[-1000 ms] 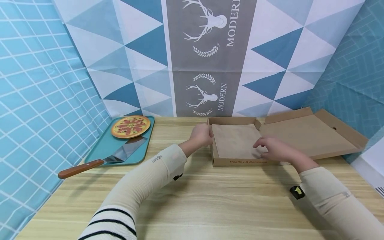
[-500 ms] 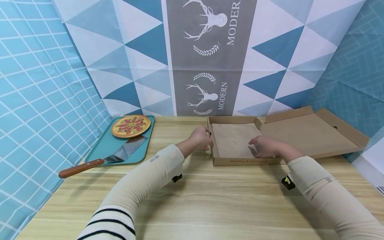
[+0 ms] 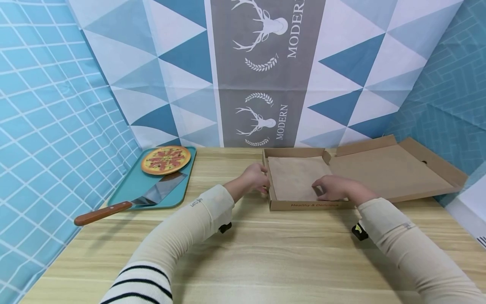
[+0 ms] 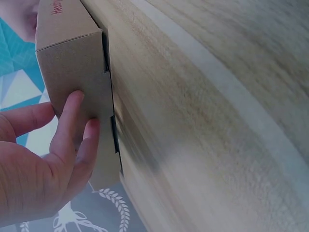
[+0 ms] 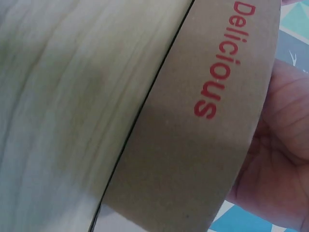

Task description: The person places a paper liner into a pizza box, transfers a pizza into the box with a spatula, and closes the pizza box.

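Note:
A brown cardboard pizza box (image 3: 315, 205) lies with its lid (image 3: 391, 169) folded out to the right. Brown paper (image 3: 294, 173) lines its base. At the left wall my left hand (image 3: 255, 178) has fairly straight fingers (image 4: 72, 116) against the outside cardboard, and one digit reaches the rim. My right hand (image 3: 335, 188) reaches over the front wall, low on the right part of the paper, with thumb and forefinger apart. In the right wrist view that front wall, lettered "Delicious", hides the right fingertips, while the palm (image 5: 289, 125) shows behind it.
To the left, a teal tray (image 3: 130, 185) carries a pizza (image 3: 166, 160) with a metal spatula (image 3: 163, 190), whose wooden handle sticks out over the tray's front edge. Patterned cloth walls stand behind and at both sides of the wooden table (image 3: 273, 253).
My right hand has shifted left and lower over the lining paper. My left hand has loosened at the box's left wall, its fingers spreading apart. Box, tray and spatula stay put.

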`<state>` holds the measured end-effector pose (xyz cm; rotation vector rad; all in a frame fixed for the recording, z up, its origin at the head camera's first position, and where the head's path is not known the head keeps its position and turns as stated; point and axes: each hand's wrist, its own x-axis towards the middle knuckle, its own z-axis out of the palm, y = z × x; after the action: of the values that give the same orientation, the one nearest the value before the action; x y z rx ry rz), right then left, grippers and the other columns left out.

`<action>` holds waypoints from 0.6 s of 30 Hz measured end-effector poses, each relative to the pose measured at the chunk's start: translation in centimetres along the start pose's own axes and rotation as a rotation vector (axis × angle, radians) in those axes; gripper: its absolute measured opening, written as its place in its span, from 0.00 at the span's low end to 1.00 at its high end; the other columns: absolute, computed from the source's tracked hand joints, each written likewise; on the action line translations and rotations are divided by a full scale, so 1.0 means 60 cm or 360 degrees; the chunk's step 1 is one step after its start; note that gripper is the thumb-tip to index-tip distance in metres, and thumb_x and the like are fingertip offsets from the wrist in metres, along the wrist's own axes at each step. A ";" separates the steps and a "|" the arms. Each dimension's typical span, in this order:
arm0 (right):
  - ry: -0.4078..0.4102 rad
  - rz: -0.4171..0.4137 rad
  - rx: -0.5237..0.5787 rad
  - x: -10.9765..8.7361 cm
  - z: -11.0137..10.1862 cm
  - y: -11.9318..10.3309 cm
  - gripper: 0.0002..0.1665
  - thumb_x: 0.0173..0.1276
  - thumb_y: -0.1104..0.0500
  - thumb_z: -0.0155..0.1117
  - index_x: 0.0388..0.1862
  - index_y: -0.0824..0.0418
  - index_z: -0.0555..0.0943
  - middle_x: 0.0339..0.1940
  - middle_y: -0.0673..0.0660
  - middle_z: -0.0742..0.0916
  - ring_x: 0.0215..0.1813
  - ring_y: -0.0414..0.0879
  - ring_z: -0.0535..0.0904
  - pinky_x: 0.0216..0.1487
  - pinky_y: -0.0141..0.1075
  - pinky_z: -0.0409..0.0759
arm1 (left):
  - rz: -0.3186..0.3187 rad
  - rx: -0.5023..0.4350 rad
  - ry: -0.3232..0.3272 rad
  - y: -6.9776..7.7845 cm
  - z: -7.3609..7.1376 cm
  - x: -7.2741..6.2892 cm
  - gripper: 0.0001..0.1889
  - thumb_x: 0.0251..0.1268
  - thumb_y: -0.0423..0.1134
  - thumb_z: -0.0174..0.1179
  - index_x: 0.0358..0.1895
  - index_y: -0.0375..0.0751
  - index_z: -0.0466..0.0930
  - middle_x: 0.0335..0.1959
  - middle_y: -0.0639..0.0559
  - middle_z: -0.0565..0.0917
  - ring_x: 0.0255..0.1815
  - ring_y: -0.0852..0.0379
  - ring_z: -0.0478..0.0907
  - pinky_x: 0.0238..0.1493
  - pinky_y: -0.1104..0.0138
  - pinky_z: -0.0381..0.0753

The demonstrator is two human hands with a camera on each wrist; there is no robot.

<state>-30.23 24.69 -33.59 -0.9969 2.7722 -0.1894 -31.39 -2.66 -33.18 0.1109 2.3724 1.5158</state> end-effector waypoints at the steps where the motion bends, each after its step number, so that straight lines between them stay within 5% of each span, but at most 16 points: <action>1: 0.0008 -0.0005 -0.0012 0.001 0.001 -0.001 0.25 0.62 0.62 0.70 0.54 0.76 0.78 0.52 0.70 0.83 0.56 0.65 0.78 0.58 0.55 0.74 | -0.0004 -0.0016 -0.0003 0.000 0.000 0.001 0.35 0.54 0.16 0.59 0.68 0.25 0.62 0.48 0.30 0.79 0.35 0.43 0.85 0.30 0.66 0.85; 18: 0.0018 0.0028 -0.0102 0.016 0.000 -0.021 0.22 0.60 0.58 0.73 0.48 0.71 0.80 0.37 0.58 0.84 0.35 0.47 0.77 0.46 0.49 0.78 | -0.0016 -0.0063 -0.0042 0.000 -0.002 -0.004 0.34 0.56 0.17 0.59 0.69 0.26 0.61 0.50 0.29 0.78 0.40 0.41 0.84 0.35 0.64 0.85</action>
<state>-30.19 23.13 -33.47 -0.9887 2.8126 -0.1045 -31.21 -2.84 -33.11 0.1089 2.3174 1.5464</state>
